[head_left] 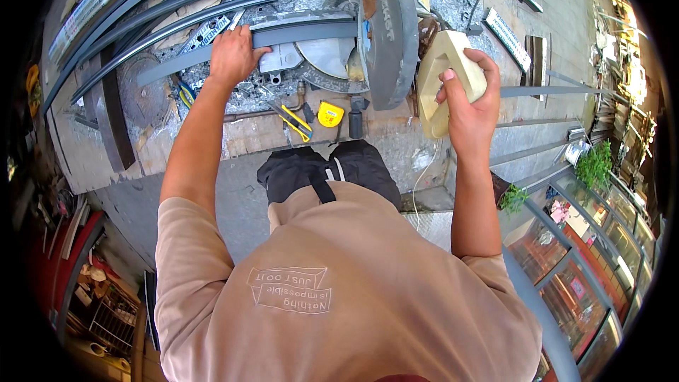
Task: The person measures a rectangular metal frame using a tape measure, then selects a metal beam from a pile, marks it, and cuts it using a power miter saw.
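My left hand [235, 58] grips a long grey metal profile [308, 31], its fingers over the far edge and its thumb pointing toward the saw. The profile lies across the base of a miter saw [387, 39] and runs under its round grey guard; the blade is hidden. At the right, my right hand [470, 102] is closed around the saw's cream handle [433, 110]. Between my hands, near the bench's front edge, lie a yellow tape measure [330, 114] and a yellow utility knife [295, 124]. Pliers [185, 93] lie beside my left forearm.
Several long dark profiles [163, 18] are stacked at the far left. A dark bar [113, 117] crosses the bench at the left. Metal shavings cover the worktop. Short offcuts [508, 39] lie right of the saw. A white cord [424, 173] hangs below the handle.
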### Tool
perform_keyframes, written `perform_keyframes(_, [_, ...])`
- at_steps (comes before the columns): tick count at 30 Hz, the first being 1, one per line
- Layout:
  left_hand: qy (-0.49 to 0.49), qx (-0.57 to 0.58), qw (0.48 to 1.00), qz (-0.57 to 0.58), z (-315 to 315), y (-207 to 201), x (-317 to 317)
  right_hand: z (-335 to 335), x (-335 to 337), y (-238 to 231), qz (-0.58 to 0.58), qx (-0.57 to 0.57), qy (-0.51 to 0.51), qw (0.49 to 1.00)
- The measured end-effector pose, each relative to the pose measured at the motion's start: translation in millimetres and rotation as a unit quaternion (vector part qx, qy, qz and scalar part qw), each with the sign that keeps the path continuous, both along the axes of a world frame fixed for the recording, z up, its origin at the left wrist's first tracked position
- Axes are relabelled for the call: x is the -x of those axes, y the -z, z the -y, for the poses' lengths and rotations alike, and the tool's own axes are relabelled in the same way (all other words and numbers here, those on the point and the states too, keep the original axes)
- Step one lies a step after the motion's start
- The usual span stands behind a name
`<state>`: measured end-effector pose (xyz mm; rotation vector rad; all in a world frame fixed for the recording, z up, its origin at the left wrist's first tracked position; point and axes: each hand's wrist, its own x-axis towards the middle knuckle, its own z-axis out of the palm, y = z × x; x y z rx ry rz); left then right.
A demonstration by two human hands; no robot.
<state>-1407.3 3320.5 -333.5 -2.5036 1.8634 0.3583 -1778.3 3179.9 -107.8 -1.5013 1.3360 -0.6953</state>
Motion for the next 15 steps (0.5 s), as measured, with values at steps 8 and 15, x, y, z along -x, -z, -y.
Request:
perform_keyframes(8, [0.0, -0.004, 1.0, 0.002, 1.5, -8.3, 2.8, -0.4, 0.0, -0.9, -0.004, -0.001, -0.003, 1.0])
perform_keyframes(15, [0.003, 0.011, 1.0, 0.003, -0.6, -5.6, 1.4, -0.4, -2.3, -1.9, -0.004, 0.0, 0.004, 1.0])
